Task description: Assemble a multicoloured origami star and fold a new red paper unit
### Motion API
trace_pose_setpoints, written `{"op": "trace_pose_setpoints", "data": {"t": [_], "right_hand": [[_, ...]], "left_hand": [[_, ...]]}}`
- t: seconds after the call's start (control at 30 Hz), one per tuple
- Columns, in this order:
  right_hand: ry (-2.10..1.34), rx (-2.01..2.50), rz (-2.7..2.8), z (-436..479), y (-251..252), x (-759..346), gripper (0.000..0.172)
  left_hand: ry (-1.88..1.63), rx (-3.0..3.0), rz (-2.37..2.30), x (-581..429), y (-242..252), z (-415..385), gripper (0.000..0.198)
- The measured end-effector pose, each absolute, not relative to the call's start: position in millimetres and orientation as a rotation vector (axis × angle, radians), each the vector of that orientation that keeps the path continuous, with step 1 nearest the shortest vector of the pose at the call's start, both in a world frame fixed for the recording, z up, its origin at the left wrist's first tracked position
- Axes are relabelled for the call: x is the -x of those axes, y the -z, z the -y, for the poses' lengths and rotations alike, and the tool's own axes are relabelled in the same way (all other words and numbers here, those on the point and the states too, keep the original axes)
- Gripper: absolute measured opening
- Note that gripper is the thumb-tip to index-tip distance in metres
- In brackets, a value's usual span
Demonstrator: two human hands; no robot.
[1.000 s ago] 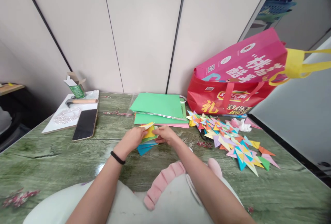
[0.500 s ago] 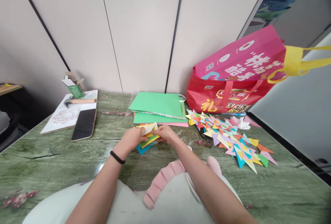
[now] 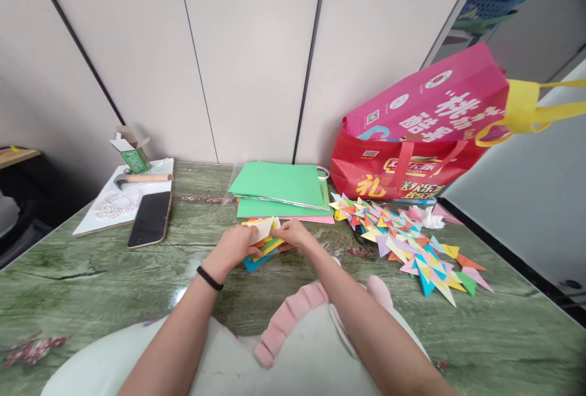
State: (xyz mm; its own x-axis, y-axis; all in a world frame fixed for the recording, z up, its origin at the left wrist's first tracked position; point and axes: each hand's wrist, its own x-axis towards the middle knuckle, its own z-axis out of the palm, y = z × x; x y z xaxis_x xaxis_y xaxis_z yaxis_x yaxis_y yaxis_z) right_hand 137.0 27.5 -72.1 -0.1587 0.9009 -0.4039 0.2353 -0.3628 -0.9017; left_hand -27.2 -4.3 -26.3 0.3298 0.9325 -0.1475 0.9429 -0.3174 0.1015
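Both my hands meet over a small stack of coloured paper squares (image 3: 256, 260) on the green marbled table (image 3: 91, 274). My left hand (image 3: 235, 244) and my right hand (image 3: 293, 235) pinch a pale yellow paper piece (image 3: 264, 228), folded into a triangular flap that stands up between the fingers. A black band circles my left wrist. Blue, orange and yellow sheet corners stick out under my hands.
Green and pink paper sheets (image 3: 280, 191) lie stacked behind my hands. A heap of folded coloured triangles (image 3: 403, 246) spreads to the right, before a red and pink shopping bag (image 3: 421, 133). At left a white board holds a phone (image 3: 149, 218), beads, hammer and small green box (image 3: 132, 152).
The pale flap has been folded further over and pressed between my fingers. My hands stay in the same spot.
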Motion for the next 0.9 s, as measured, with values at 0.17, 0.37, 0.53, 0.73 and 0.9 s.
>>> {"op": "trace_pose_setpoints", "data": {"t": [0.17, 0.37, 0.53, 0.73, 0.9], "right_hand": [[-1.564, 1.554, 1.299, -27.8, 72.5, -137.5, 0.033], [-1.56, 1.541, 1.299, -27.2, 71.2, -138.7, 0.035], [-1.551, 1.548, 1.302, -27.3, 69.9, -139.6, 0.035], [-1.567, 1.558, 1.275, -25.9, 63.5, -140.4, 0.034], [-1.552, 1.582, 1.29, -25.5, 60.7, -142.1, 0.032]], "left_hand": [[0.104, -2.432, -1.732, 28.2, 28.1, 2.3, 0.039], [0.107, -2.443, -1.756, 26.7, 23.3, 5.6, 0.038], [0.119, -2.447, -1.742, 27.2, 22.8, 6.2, 0.036], [0.103, -2.437, -1.782, 27.4, 25.9, 4.8, 0.043], [0.1, -2.439, -1.795, 26.0, 26.6, 4.3, 0.046]]}}
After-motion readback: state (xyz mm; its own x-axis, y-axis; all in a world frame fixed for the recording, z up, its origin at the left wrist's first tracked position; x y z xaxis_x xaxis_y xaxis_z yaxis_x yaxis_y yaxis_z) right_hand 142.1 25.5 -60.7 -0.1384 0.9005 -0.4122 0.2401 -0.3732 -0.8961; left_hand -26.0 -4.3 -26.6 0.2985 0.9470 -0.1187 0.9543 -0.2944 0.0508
